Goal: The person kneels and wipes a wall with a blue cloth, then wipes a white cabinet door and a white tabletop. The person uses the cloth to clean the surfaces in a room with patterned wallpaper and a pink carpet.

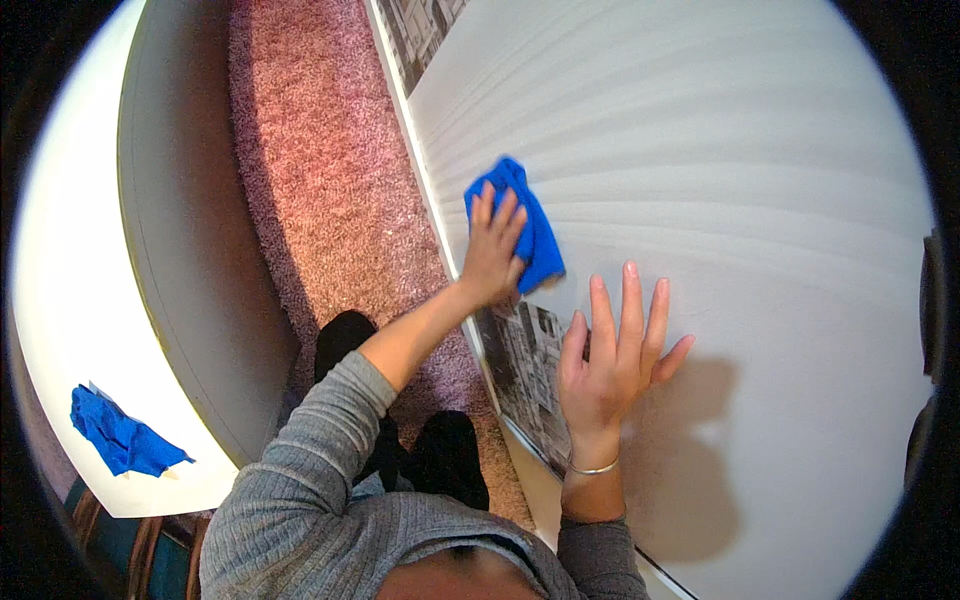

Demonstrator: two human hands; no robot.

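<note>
My left hand (495,244) holds a blue cloth (536,232) against a large white wall-like surface (750,195), its fingers spread over the cloth. The hand is slightly blurred. A dark, patterned printed strip (529,367) runs along the lower edge of that surface, partly hidden behind my hands. To the right of the cloth, my right hand (611,356) has its fingers spread, with nothing in it. It casts a shadow on the white surface; whether the palm touches cannot be told. A thin bracelet (594,469) circles the right wrist.
Pinkish carpet (330,150) lies between the white surface and a white tabletop (67,247) with a grey side panel (187,225). A second blue cloth (127,435) rests crumpled on the tabletop. My dark shoes (450,450) stand on the carpet. A chair-like wooden frame (142,547) sits at lower left.
</note>
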